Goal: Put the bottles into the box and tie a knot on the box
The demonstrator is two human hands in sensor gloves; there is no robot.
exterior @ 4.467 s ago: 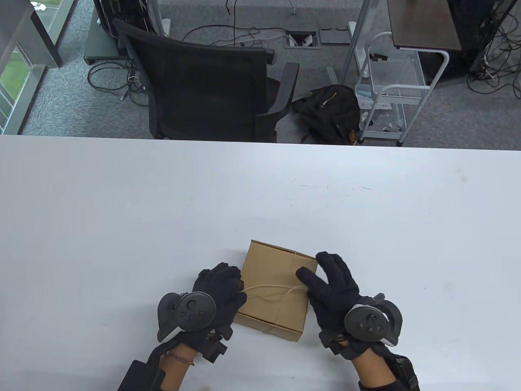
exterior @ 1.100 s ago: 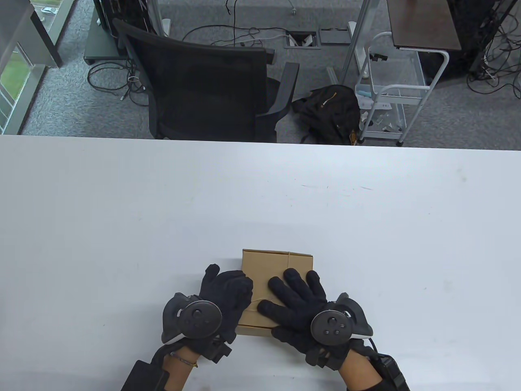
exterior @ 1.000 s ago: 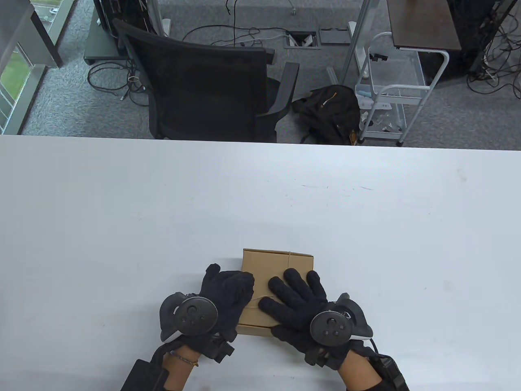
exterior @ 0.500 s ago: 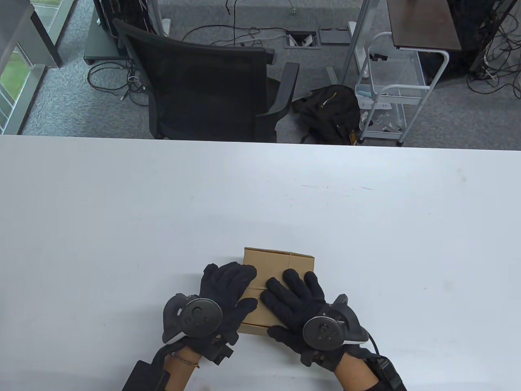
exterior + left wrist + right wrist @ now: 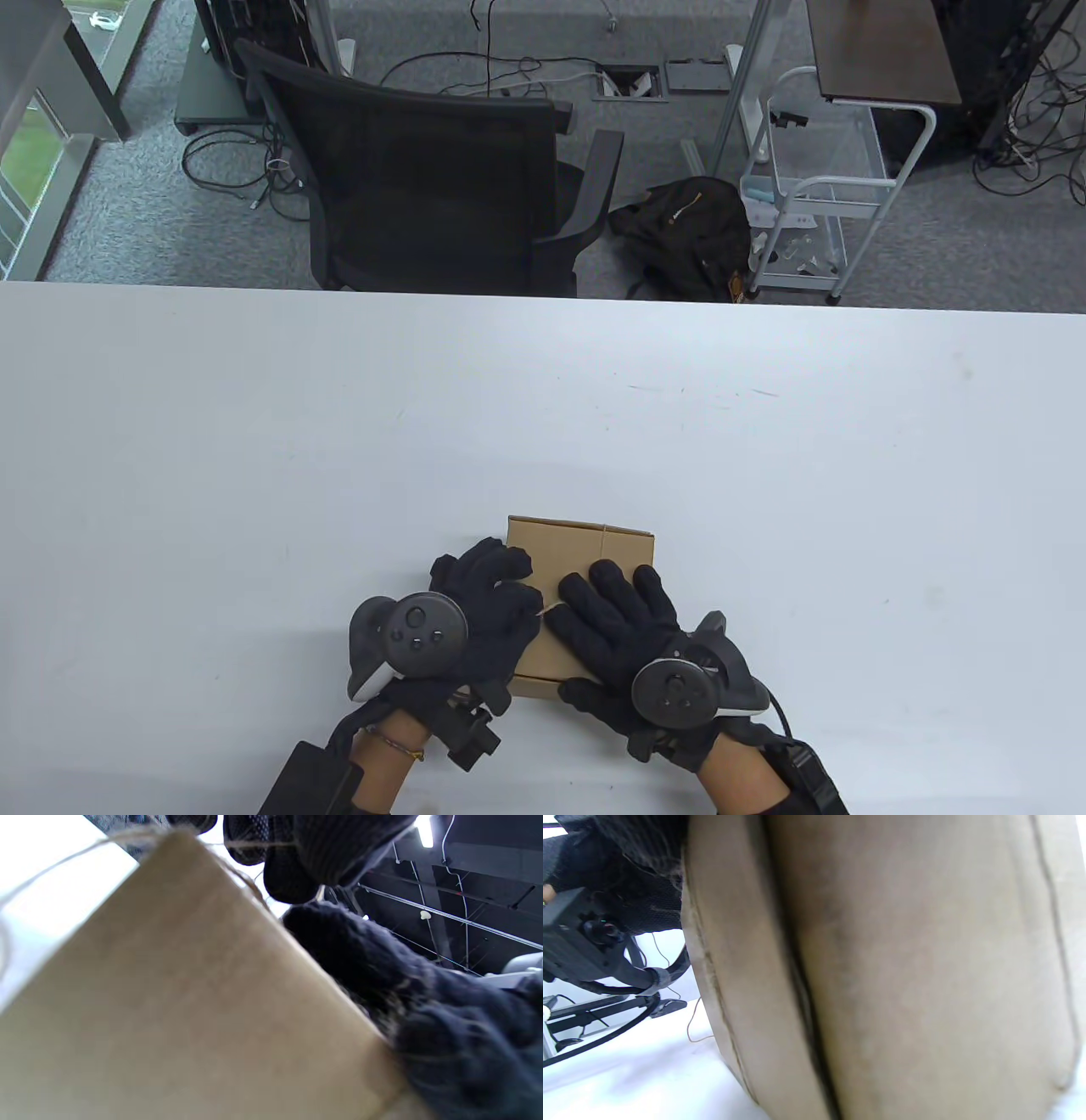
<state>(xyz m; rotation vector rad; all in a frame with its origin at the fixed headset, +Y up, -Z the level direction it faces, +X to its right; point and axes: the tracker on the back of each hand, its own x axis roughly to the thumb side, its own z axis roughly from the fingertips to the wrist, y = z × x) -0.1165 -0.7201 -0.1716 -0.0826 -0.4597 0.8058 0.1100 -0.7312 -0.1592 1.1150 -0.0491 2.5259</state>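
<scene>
Since half a second ago, left hand [image 5: 485, 604] has curled over the string. Table view: closed brown cardboard box [image 5: 585, 543] near the white table [image 5: 254, 475]'s front edge; right hand [image 5: 618, 624] flat, fingers spread. Left wrist view: fingertips [image 5: 254, 840] pinch thin pale twine [image 5: 250, 844]. Right wrist view: box wall only. Knot-tying underway; tightening likely next.

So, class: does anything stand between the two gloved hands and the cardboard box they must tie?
Nothing visible does. The right hand lies flat on the cardboard box, and the left hand pinches the twine at its left edge.
</scene>
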